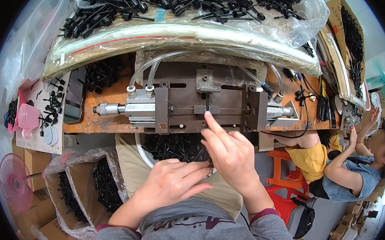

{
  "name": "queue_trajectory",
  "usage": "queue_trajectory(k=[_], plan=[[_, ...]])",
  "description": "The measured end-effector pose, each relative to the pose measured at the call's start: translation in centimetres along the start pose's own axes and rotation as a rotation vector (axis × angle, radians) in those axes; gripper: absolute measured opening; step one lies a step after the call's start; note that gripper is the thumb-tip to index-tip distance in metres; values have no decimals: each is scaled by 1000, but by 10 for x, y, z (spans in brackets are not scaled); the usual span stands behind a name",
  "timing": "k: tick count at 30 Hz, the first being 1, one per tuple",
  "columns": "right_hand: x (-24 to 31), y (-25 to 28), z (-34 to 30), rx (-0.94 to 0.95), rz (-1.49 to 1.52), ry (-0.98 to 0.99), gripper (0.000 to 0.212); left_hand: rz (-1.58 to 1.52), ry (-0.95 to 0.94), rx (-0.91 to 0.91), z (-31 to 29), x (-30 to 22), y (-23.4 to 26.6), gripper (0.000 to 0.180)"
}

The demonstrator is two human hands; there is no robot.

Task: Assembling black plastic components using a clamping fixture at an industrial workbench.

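Note:
A dark metal clamping fixture (183,82) lies across the bench, with a silver air cylinder (140,111) at its left end. In its middle block stands a thin black plastic stem (207,102). My right hand (233,157) reaches up to it, the index fingertip against the stem's lower end and the other fingers bent around beneath; the thumb is partly hidden. My left hand (172,179) lies lower, fingers stretched toward the right hand and thumb apart, over the edge of a white basin (146,155) of black stemmed parts on my lap.
Black stemmed parts heap on the plastic-lined tray (182,31) behind the fixture. Clear air hoses (170,55) arch over the bench. Lined boxes (79,190) of parts stand at left, near a pink fan (16,183). A co-worker (352,167) sits at right beside stools (283,169).

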State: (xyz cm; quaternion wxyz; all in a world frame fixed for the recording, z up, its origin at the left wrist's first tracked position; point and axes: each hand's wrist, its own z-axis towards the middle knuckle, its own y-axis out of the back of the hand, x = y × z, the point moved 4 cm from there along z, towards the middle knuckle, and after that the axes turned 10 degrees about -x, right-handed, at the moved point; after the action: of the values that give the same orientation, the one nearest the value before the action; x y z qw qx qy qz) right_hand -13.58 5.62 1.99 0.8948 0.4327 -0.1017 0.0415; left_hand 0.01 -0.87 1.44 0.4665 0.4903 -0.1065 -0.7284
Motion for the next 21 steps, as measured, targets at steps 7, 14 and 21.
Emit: queue_trajectory(k=[7,14,21], plan=[[0,2,4,50,-55,-28,25,-52,-44,-9,-3,2,-6,25],[-1,17,21,112,-2,48,23,-84,-74,-87,-4,-2,-1,17],[-43,66,120,-274,1,38,12,-100,-76,-156,-16,1,4,12]])
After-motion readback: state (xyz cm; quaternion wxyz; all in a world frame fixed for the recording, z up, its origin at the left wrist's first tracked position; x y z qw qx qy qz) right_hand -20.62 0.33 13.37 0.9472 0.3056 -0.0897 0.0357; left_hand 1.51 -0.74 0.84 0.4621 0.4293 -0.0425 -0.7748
